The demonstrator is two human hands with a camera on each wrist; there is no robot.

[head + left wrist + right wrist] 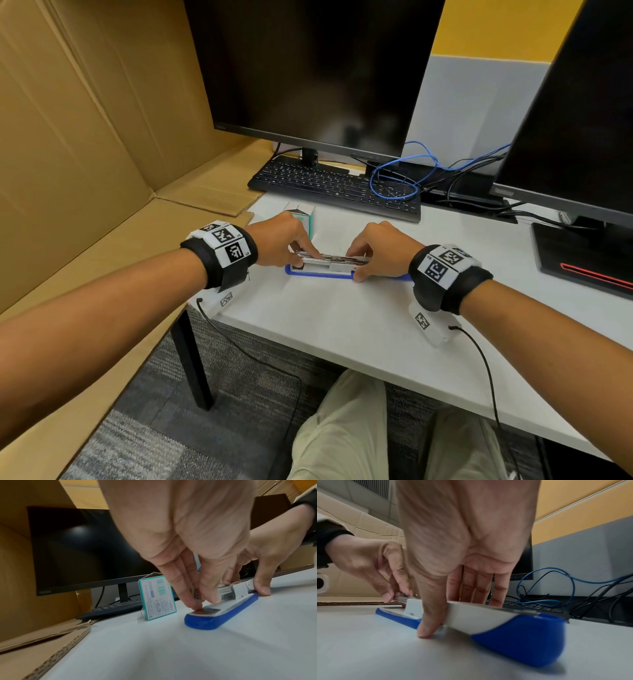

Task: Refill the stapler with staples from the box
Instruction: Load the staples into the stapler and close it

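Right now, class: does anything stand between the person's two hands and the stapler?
No. Both hands are already on the stapler: the left hand pinches the metal magazine at its front, and the right hand grips the rear. The staple box stands behind the stapler, out of the way.

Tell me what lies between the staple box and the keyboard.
Nothing: a bare strip of white desk separates the staple box from the keyboard behind it, clearest in the head view.
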